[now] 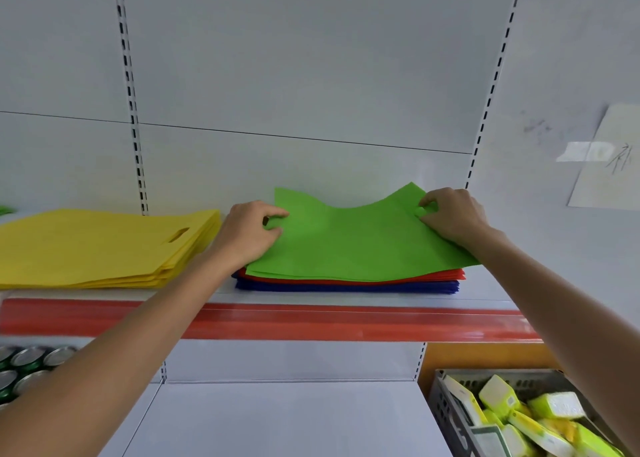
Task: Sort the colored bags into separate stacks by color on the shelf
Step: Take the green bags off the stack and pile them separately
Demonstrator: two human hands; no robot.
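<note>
**Hands pinch flat green fabric bag (356, 238) atop mixed pile on white shelf (481, 292)**

The green bag lies topmost on a pile toward the right end of the shelf. Its far edge is lifted and wavy against the white back panel. The left hand (249, 235) grips the bag's left edge near the far corner, fingers curled, with the fabric pinched between thumb and fingers. The right hand (450, 217) pinches the right edge near the far right corner in the same way, and a small fold of green shows between its thumb and fingers. Both bare forearms reach up from the lower corners of the view.

Under the green bag sits a thin layer of red bags (433, 275). Below those is a thicker layer of dark blue bags (346, 287), resting on the shelf close to its front edge.

Just beside the left hand, a neat stack of yellow bags (97, 245) covers the left part of the shelf and runs out of view. The top yellow bag shows a cut-out handle slot. A scrap of green (5, 210) peeks in at the far left behind the yellow stack; what it belongs to cannot be told.

A red strip (311, 321) runs along the shelf's front edge. Below it, silver can tops (24, 363) sit at the lower left and a grey perforated basket (446, 404) of yellow-green packets sits at the lower right. A white paper sheet (609, 158) with handwriting hangs on the wall at the right.
</note>
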